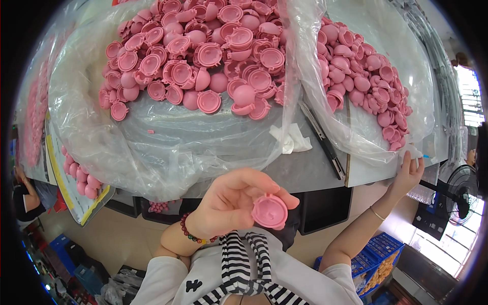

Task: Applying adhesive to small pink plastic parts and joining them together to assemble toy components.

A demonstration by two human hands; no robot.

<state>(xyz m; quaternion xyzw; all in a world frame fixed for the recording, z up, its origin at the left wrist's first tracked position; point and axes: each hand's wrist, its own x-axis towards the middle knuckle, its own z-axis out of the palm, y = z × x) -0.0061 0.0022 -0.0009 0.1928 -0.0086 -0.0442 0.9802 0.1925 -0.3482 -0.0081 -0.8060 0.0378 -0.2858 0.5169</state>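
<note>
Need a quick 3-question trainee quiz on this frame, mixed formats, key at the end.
1. True or false: the left hand holds a pink round plastic shell.
2. Where is the right hand? A) inside the middle pile of pink shells B) at the edge of the right clear plastic bag C) on the standing fan
3. Fill in: the left wrist wears a ____ bracelet.

Key: 1 true. 2 B. 3 beaded. The pink shells lie heaped on clear plastic bags on the grey table.
</note>
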